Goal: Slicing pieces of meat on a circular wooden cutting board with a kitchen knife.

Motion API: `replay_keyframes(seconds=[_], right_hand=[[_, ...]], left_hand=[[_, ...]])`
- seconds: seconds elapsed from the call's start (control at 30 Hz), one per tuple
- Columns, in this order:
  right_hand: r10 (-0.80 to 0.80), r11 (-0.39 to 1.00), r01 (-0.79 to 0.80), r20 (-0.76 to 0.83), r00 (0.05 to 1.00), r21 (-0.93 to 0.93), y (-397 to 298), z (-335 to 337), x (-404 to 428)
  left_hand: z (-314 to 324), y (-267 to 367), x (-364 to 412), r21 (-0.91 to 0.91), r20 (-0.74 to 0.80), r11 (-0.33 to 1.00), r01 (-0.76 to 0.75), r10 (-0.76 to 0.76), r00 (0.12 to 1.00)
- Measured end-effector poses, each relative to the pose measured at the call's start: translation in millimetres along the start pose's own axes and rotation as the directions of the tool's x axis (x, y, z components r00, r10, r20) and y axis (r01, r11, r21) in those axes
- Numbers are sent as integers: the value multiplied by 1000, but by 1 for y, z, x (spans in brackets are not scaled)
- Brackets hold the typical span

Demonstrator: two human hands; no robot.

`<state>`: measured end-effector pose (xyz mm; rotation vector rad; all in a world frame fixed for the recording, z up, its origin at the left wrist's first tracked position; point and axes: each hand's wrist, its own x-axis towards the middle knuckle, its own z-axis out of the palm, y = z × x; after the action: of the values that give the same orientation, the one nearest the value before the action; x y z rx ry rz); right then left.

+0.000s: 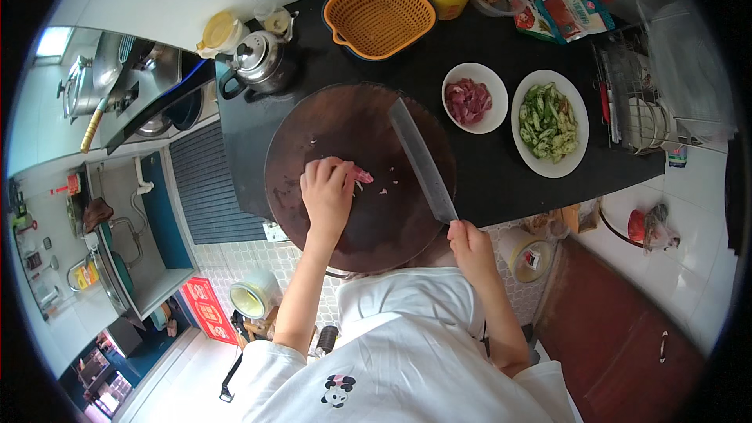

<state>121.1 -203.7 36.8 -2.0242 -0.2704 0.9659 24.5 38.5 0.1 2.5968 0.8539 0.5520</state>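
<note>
A round, dark wooden chopping board (352,223) lies at the counter's front edge. On it, my left hand (326,185) has its fingers curled over a small piece of raw meat (362,174), whose right end shows beyond my fingertips. My right hand (472,249) grips the handle of a cleaver (420,155). Its long blade lies slanted across the right part of the board, apart from the meat. Tiny meat scraps (383,191) dot the wood between meat and blade. Sliced raw meat (468,101) fills a white bowl (501,100) to the right.
Beyond the bowl, an oval white plate (552,171) holds sliced green vegetables (546,123). An orange plastic basket (380,14) stands at the back, a steel kettle (258,61) at the back left. Seasoning packets (573,12) and a wire dish rack (634,100) line the right side.
</note>
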Motion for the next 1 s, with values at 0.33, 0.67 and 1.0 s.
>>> replay_keyframes(seconds=[0.33,0.67,1.0], right_hand=[[38,991,-8,227,973,-133,-28,5,31],[-199,929,294,367,909,-224,-50,20,61],[-171,928,288,414,894,-237,-62,15,66]], left_hand=[[7,-1,-28,107,0,983,-148,149,989],[10,4,-36,132,8,986,-106,106,994],[15,8,-39,109,-82,994,14,-5,997]])
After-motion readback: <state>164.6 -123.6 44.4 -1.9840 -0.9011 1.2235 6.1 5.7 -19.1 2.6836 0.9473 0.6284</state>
